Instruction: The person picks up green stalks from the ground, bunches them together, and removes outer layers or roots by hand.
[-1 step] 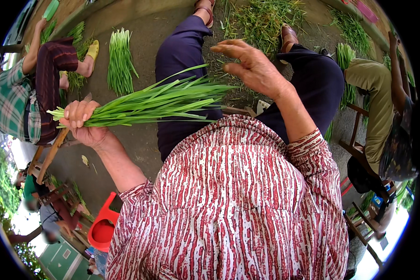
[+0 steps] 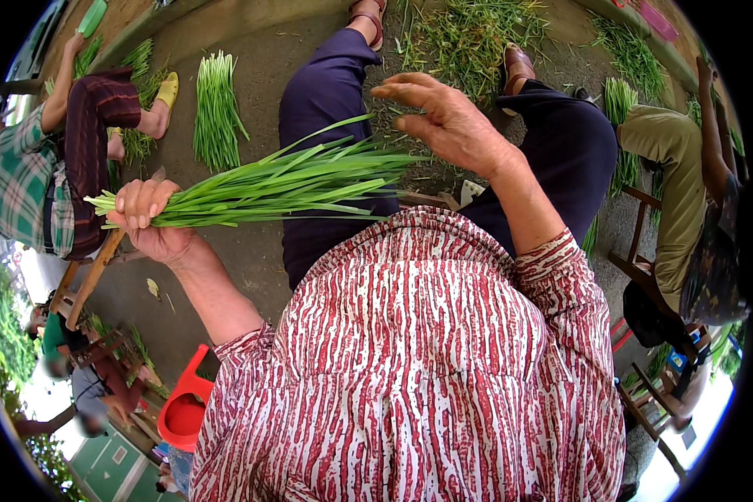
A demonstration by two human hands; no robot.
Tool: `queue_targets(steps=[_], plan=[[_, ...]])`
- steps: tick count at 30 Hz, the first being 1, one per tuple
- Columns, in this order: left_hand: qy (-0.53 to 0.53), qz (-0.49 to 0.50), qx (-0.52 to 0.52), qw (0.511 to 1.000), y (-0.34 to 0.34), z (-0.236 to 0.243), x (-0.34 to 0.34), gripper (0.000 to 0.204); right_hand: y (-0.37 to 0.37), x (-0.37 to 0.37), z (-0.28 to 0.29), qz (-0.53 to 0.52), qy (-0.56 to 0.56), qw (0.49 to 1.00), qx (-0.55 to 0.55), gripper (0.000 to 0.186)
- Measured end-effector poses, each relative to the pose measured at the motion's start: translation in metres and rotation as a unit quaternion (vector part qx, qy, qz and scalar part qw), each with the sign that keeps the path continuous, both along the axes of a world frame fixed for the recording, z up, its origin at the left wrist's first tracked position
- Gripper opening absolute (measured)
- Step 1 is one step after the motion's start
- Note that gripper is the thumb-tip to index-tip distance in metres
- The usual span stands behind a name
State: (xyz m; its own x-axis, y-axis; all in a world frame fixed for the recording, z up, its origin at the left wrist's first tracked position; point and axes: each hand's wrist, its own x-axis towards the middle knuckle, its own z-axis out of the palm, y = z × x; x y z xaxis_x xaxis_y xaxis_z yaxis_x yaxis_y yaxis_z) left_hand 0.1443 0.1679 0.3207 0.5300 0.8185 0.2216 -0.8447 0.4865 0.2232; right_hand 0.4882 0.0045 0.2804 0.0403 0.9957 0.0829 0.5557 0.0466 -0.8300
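Closest is a red-and-white streaked shirt (image 2: 410, 376), soft and crinkled, filling the lower middle. At nine o'clock the left hand (image 2: 152, 222) is clenched around the cut ends of a bundle of long flat green leaves (image 2: 276, 180), which fans toward the centre. At one o'clock the right hand (image 2: 448, 117) hovers with fingers loose and spread, just beside the leaf tips, grasping nothing. Beyond lies a rough grey concrete floor (image 2: 251, 75), with a neat leaf bunch (image 2: 217, 109) at eleven o'clock and loose green trimmings (image 2: 468, 33) at twelve.
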Motion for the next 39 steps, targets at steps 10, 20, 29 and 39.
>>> queue_targets(steps=[10,20,29,39], plan=[[0.003,-0.016,0.030,0.999,-0.002,0.008,0.012,0.018,0.002,-0.012,0.010,-0.015,0.034,0.998,-0.056,0.018],[0.015,-0.026,0.057,0.998,-0.002,0.006,0.015,0.018,-0.013,-0.010,-0.003,-0.078,0.042,0.995,-0.055,0.019],[0.053,-0.003,0.089,0.995,-0.009,0.016,0.028,0.019,-0.007,0.003,-0.034,-0.275,0.213,0.930,-0.115,0.018],[0.102,0.019,0.049,0.993,-0.013,0.017,0.042,0.017,-0.034,0.042,-0.029,-0.352,-0.307,0.884,-0.019,0.035]])
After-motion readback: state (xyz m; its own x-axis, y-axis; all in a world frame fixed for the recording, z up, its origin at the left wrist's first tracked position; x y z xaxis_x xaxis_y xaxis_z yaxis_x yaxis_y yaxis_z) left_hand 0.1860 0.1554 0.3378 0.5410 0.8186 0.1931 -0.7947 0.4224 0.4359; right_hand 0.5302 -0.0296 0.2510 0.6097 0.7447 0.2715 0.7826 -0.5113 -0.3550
